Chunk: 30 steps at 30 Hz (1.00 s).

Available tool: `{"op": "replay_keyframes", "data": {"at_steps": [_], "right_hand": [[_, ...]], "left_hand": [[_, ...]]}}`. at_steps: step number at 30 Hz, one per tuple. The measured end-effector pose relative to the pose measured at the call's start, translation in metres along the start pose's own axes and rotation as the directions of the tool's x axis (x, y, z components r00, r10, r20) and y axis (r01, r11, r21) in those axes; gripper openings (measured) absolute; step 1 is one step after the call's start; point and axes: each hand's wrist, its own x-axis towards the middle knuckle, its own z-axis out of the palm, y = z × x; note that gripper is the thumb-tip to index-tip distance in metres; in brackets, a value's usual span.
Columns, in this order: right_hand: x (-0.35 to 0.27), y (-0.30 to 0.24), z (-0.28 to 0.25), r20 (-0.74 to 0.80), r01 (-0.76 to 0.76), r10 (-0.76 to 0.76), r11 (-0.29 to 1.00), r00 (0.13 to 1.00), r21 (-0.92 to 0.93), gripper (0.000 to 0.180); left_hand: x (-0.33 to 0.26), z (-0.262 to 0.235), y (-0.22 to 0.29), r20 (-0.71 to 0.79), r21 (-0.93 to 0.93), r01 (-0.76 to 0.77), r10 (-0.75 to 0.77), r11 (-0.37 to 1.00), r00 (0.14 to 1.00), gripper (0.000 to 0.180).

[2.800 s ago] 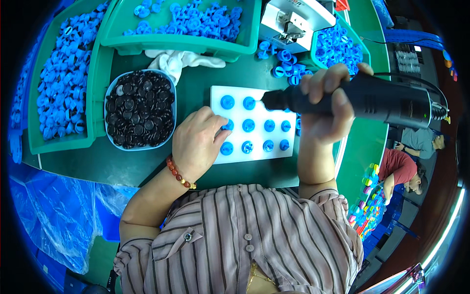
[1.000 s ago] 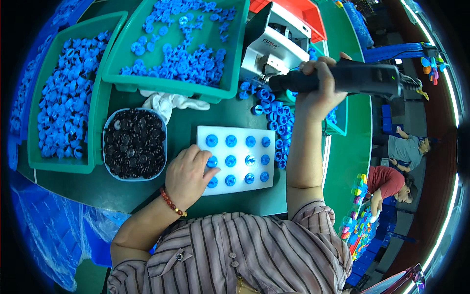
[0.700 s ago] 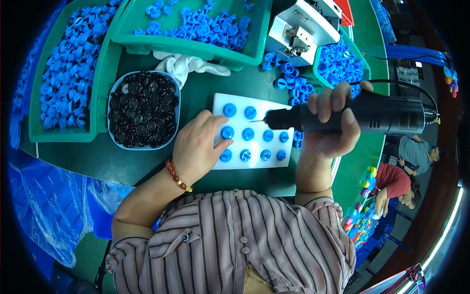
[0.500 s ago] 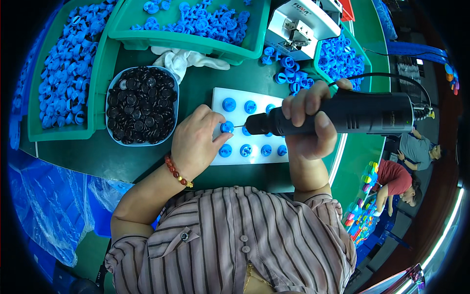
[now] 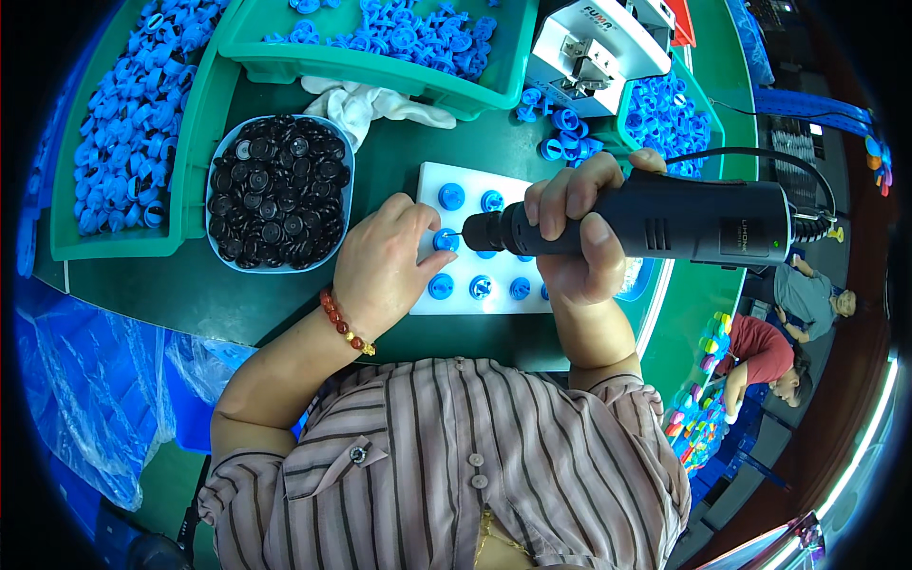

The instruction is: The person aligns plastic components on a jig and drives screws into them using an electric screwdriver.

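Note:
A white board with several round blue plastic parts set on it in rows lies in front of me. My right hand is wrapped round a black electric screwdriver, held almost level with its bit pointing left. The thin bit reaches to a blue plastic part in the left column; whether it touches a screw there is too small to tell. Thumb and forefinger of my left hand pinch this same part at its sides.
Left of the board stands a tub of black round caps. Green bins of blue parts line the far and left sides. A white glove, loose blue parts and a white machine lie beyond. People work at the right.
The screwdriver has moved slightly left, its bit closer over the part. My left hand keeps its place at that part. The whole view has shifted a little.

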Motion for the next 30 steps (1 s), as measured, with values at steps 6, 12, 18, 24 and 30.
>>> {"op": "replay_keyframes", "data": {"at_steps": [6,12,18,24,30], "right_hand": [[-0.002,0.0,0.003,0.016,0.002,-0.002,1.0,1.0,0.004,0.061],[-0.001,-0.002,0.007,0.148,0.004,0.01,0.996,0.989,-0.094,0.054],[0.005,-0.003,0.0,0.133,-0.028,0.044,0.993,0.99,-0.118,0.057],[0.049,-0.038,-0.023,-0.191,0.231,-0.271,0.95,0.943,-0.209,0.052],[0.098,-0.045,-0.059,-0.271,0.417,-0.518,0.838,0.812,-0.353,0.055]], "left_hand": [[-0.001,0.0,0.0,0.003,-0.002,-0.002,0.002,1.0,1.0,0.033],[-0.001,-0.001,0.002,0.026,0.004,0.018,-0.018,1.0,0.999,0.033],[0.002,0.0,-0.001,0.035,0.001,0.0,-0.001,1.0,0.999,0.034],[-0.006,-0.011,0.01,0.022,0.018,-0.045,0.045,0.999,0.999,0.029],[-0.02,-0.019,0.02,0.225,0.061,-0.094,0.078,0.994,0.971,0.033]]}}
